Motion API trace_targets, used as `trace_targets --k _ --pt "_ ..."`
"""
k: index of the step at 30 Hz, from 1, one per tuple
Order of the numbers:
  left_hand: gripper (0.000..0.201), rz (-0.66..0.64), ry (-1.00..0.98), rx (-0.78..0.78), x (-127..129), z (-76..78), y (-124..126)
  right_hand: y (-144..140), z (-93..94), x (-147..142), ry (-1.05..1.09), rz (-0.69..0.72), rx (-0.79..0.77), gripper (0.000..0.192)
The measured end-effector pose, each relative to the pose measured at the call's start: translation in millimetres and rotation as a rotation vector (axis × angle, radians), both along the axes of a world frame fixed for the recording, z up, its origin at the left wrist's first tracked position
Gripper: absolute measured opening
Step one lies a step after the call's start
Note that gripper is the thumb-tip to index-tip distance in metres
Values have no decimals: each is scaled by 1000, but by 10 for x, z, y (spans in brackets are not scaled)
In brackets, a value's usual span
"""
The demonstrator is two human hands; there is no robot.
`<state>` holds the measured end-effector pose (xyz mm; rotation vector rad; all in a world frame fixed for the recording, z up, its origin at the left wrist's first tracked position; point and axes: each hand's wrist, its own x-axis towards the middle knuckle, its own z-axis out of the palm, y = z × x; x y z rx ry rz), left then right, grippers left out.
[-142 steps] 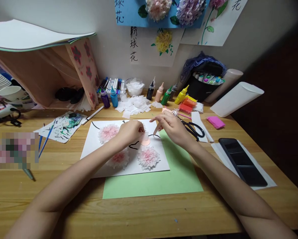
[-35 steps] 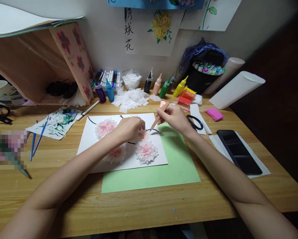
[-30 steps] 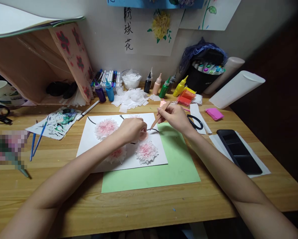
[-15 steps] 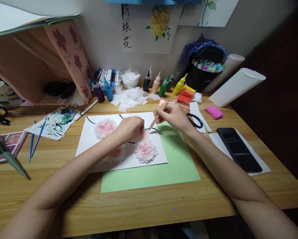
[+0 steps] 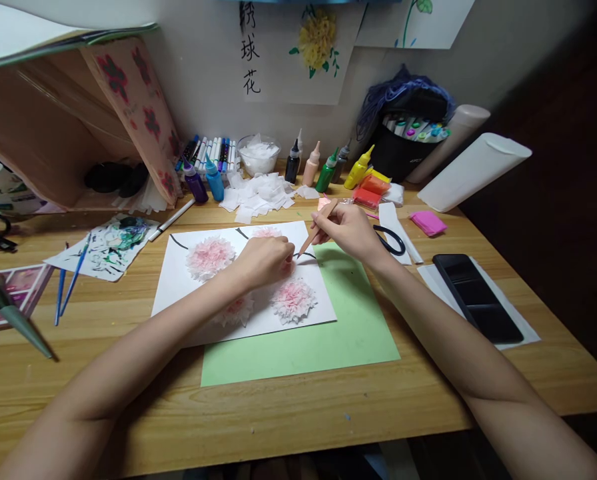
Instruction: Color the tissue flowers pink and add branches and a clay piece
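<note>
My left hand rests on a white sheet with black drawn branches and several pink tissue flowers. Its fingers pinch a small pink tissue piece, now mostly hidden under them. My right hand holds a thin peach-coloured stick like a pen, tip down beside my left fingertips. The white sheet overlaps a green sheet.
Paint bottles, markers, a bowl and white tissue squares line the wall. Scissors, a pink pad and a phone lie right. Brushes and a paint-smeared paper lie left.
My right hand picked up the peach stick and brought its tip to my left fingers. My left fingers closed over the pink tissue piece. The view tilted slightly downward.
</note>
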<state>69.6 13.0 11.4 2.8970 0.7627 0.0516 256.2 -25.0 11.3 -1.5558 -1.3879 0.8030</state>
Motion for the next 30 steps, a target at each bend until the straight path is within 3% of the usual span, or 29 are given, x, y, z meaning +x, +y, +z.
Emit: trace_targets --k 10,14,18,22,30 --pt "22 -14 0 2 24 -35 12 1 -2 3 -7 -1 1 34" --pt "14 38 -4 -24 -8 -6 80 -4 32 29 -141 -5 17 35" --pt "17 125 -8 -75 -57 48 164 -34 86 50 -418 181 -16 37" --pt "19 137 -26 -106 -88 64 204 -75 88 14 -535 395 -32 18" --pt "18 92 -21 -105 -158 166 203 -98 -39 -116 -751 503 81 9"
